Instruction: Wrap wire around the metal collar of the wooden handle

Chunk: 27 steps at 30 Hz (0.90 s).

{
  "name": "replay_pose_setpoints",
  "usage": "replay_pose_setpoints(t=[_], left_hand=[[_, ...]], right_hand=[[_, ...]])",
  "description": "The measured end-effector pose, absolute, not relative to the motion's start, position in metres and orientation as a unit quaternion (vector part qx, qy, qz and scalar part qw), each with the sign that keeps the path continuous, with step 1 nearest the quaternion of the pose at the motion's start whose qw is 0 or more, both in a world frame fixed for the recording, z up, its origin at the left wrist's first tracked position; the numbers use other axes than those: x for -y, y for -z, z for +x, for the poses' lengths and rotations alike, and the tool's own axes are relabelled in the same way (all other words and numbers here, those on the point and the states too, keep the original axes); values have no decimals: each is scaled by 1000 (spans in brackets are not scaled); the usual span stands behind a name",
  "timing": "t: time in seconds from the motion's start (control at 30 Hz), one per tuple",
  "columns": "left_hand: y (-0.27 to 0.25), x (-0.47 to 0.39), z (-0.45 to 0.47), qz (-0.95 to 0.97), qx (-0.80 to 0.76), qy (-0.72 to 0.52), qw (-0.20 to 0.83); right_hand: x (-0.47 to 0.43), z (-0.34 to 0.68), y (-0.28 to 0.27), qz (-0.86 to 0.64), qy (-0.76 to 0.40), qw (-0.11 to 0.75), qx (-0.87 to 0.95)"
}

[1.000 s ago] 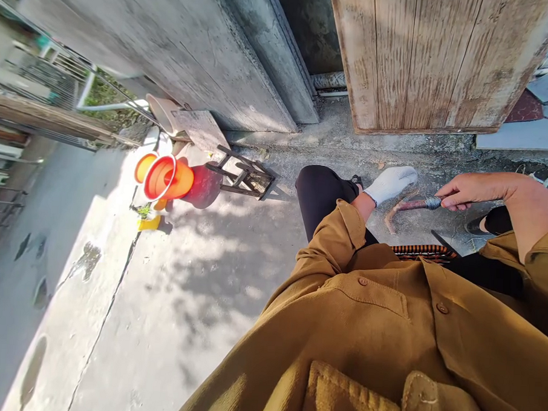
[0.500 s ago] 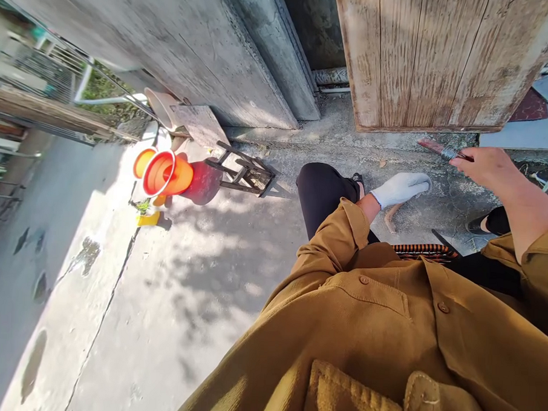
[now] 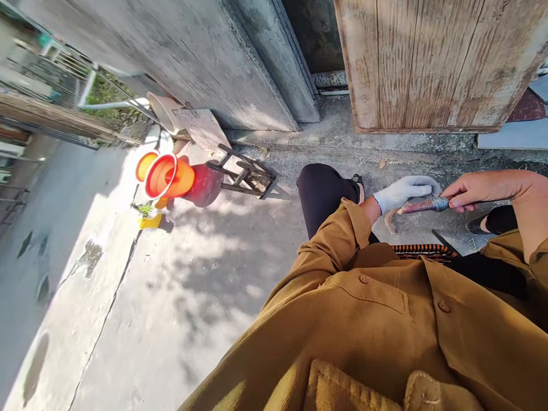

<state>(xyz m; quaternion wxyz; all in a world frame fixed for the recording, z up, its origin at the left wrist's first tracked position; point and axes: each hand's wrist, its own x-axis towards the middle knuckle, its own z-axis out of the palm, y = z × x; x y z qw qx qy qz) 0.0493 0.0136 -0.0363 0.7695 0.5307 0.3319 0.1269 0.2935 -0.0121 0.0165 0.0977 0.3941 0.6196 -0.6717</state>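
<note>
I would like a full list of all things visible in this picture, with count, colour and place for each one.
wooden door: one, weathered brown, top right
concrete wall: one, grey, top left
orange buckets: two, orange, on the ground by the wall, lying on their sides
wooden frame: one, dark, on the ground right of the buckets
yellow object: one, yellow, below the buckets
striped mat: one, orange and black, under the jacket edge
root piece: one, pale brown, on the ground under the gloved hand
tool: one, reddish with a wire-wrapped part, between both hands
jacket: one, mustard brown
left hand: white glove, touching the tool's tip
right hand: bare, gripping the tool
</note>
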Motion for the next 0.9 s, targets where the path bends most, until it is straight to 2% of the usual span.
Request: replay_pose_setpoints(t=[0.1, 0.17, 0.23, 0.3, 0.47, 0.67, 0.73, 0.83, 0.9], left_hand=[[32, -17, 47, 339, -398, -319, 791], [25, -25, 40, 247, -432, -421, 758], [16, -33, 33, 225, -458, -472, 719], [9, -39, 29, 302, -467, -453, 697], [4, -36, 40, 496, -470, -310, 661], [4, -38, 38, 495, -493, -289, 654], [3, -36, 37, 469, -494, -297, 669], [-1, -30, 38, 326, -423, -388, 751], [-3, -30, 39, 232, -379, -439, 781]], right_hand=[[9, 294, -22, 413, 664, 53, -621], [9, 294, -23, 426, 658, 43, -619], [9, 293, -22, 443, 656, 38, -610], [9, 292, -20, 457, 659, 36, -596], [8, 291, -9, 431, 675, 43, -597], [10, 290, -5, 388, 683, 103, -610], [9, 291, -7, 383, 689, 84, -609], [7, 293, -4, 407, 680, 45, -608], [6, 292, 3, 465, 644, -11, -608]])
